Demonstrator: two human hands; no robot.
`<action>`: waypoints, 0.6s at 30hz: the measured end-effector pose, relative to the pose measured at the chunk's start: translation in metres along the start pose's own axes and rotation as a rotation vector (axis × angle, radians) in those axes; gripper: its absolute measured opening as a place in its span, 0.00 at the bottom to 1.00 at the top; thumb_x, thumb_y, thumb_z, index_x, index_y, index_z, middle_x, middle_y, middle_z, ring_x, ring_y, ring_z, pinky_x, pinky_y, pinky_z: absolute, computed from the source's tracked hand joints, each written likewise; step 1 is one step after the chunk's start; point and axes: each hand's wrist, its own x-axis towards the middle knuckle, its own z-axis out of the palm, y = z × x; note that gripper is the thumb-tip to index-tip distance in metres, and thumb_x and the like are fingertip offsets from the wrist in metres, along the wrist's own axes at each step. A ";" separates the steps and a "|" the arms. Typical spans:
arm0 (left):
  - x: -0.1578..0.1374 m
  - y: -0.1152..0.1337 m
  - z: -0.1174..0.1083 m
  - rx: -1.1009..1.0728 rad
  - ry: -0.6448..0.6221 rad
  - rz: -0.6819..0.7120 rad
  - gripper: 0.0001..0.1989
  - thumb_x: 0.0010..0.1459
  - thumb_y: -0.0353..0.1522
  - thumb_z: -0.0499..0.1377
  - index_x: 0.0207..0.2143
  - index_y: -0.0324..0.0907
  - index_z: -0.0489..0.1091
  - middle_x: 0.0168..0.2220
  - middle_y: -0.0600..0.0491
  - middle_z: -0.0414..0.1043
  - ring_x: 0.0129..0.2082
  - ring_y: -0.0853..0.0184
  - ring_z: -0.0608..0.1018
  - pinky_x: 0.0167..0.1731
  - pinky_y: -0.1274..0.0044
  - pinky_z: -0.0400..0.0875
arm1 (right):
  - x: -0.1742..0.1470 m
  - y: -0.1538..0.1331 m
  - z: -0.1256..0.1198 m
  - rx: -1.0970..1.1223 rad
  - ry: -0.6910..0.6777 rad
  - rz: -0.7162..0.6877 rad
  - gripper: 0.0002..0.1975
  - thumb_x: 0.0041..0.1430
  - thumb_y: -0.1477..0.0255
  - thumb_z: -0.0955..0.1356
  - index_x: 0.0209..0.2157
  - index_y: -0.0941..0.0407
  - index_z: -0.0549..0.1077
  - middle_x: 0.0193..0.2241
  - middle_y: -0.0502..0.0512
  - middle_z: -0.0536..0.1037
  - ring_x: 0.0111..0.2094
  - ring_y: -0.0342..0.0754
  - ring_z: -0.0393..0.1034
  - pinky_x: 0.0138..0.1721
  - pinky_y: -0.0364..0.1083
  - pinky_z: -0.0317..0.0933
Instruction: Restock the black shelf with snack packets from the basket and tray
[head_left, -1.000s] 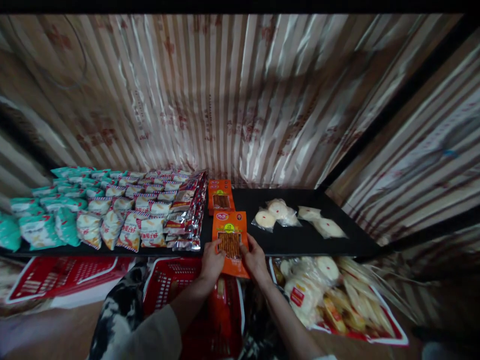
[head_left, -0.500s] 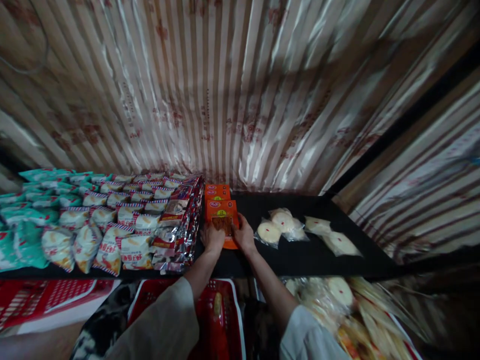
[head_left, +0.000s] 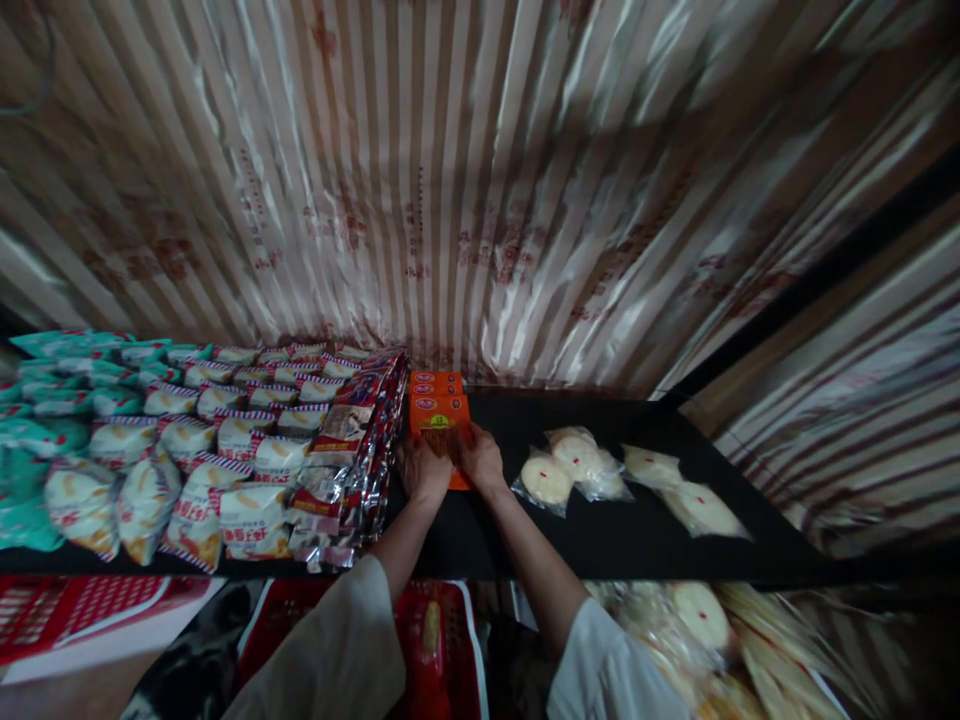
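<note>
Just off centre toward 7 o'clock, an orange packet (head_left: 439, 406) lies on a black shelf (head_left: 607, 545), the left hand (head_left: 427, 468) and right hand (head_left: 481, 458) grasping its sides. Silvery maroon packets (head_left: 349, 425) sit at its 9 o'clock, bagged pale discs (head_left: 574, 462) at 3.

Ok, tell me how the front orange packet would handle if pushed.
Lying flat, the front orange packet seems unlikely to roll or tip. Pushed toward the wall, it might ride over or bunch against the orange packets behind, which show right at its far edge.
</note>
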 end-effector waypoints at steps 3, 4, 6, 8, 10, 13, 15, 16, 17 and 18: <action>0.001 0.002 0.000 0.118 0.053 -0.053 0.19 0.55 0.31 0.52 0.47 0.34 0.70 0.51 0.37 0.68 0.56 0.53 0.65 0.54 0.68 0.55 | 0.002 -0.001 0.001 -0.018 -0.030 -0.004 0.18 0.64 0.64 0.58 0.50 0.57 0.68 0.41 0.60 0.74 0.41 0.48 0.71 0.39 0.41 0.60; 0.001 0.002 0.000 0.154 0.058 -0.063 0.19 0.55 0.31 0.52 0.48 0.33 0.69 0.52 0.37 0.67 0.56 0.54 0.65 0.54 0.69 0.56 | 0.002 -0.001 0.001 -0.024 -0.037 0.000 0.19 0.64 0.64 0.58 0.51 0.57 0.67 0.40 0.60 0.73 0.40 0.48 0.71 0.39 0.41 0.60; 0.000 0.002 0.000 0.202 0.061 -0.070 0.19 0.55 0.31 0.51 0.48 0.33 0.69 0.52 0.38 0.67 0.55 0.55 0.66 0.54 0.69 0.56 | 0.001 -0.002 0.002 -0.043 -0.048 0.012 0.19 0.65 0.63 0.57 0.51 0.57 0.67 0.41 0.60 0.73 0.39 0.48 0.71 0.38 0.42 0.60; 0.000 0.001 0.002 0.221 0.064 -0.064 0.19 0.55 0.31 0.51 0.48 0.34 0.69 0.52 0.39 0.67 0.54 0.56 0.67 0.54 0.69 0.56 | 0.000 -0.003 0.003 -0.069 -0.055 0.024 0.19 0.65 0.64 0.57 0.51 0.56 0.67 0.41 0.60 0.72 0.38 0.47 0.71 0.38 0.42 0.60; 0.000 -0.001 0.005 0.230 0.078 -0.051 0.19 0.55 0.31 0.51 0.48 0.34 0.69 0.52 0.39 0.67 0.54 0.56 0.67 0.54 0.68 0.56 | -0.002 -0.004 0.004 -0.088 -0.047 0.025 0.18 0.65 0.64 0.57 0.51 0.56 0.67 0.42 0.60 0.71 0.39 0.47 0.71 0.39 0.42 0.60; -0.001 -0.005 0.011 0.232 0.115 -0.041 0.19 0.55 0.31 0.51 0.48 0.35 0.68 0.53 0.39 0.66 0.56 0.55 0.65 0.54 0.67 0.56 | -0.005 -0.004 0.008 -0.102 0.011 0.008 0.18 0.64 0.65 0.57 0.50 0.57 0.68 0.45 0.62 0.70 0.42 0.49 0.69 0.42 0.43 0.60; -0.001 -0.008 0.015 0.233 0.142 -0.040 0.21 0.54 0.30 0.52 0.50 0.34 0.67 0.54 0.39 0.65 0.57 0.56 0.64 0.56 0.66 0.55 | -0.007 -0.003 0.011 -0.116 0.060 -0.015 0.18 0.64 0.66 0.57 0.49 0.57 0.69 0.47 0.62 0.68 0.46 0.51 0.66 0.44 0.44 0.60; 0.000 -0.009 0.017 0.233 0.152 -0.038 0.22 0.54 0.30 0.52 0.51 0.34 0.66 0.55 0.39 0.64 0.57 0.56 0.64 0.56 0.66 0.55 | -0.008 -0.002 0.013 -0.124 0.080 -0.029 0.18 0.64 0.66 0.57 0.49 0.57 0.70 0.48 0.62 0.68 0.47 0.52 0.65 0.46 0.45 0.59; 0.000 -0.010 0.019 0.234 0.160 -0.036 0.23 0.53 0.30 0.52 0.52 0.33 0.65 0.56 0.39 0.63 0.58 0.55 0.63 0.57 0.65 0.55 | -0.009 0.000 0.014 -0.132 0.097 -0.044 0.18 0.63 0.67 0.58 0.49 0.57 0.70 0.49 0.62 0.68 0.48 0.52 0.64 0.47 0.45 0.59; 0.000 -0.012 0.021 0.235 0.167 -0.037 0.24 0.53 0.29 0.52 0.53 0.33 0.65 0.57 0.38 0.62 0.58 0.55 0.63 0.57 0.64 0.55 | -0.009 0.001 0.016 -0.141 0.112 -0.058 0.18 0.62 0.68 0.59 0.50 0.57 0.70 0.50 0.63 0.67 0.49 0.53 0.63 0.48 0.46 0.58</action>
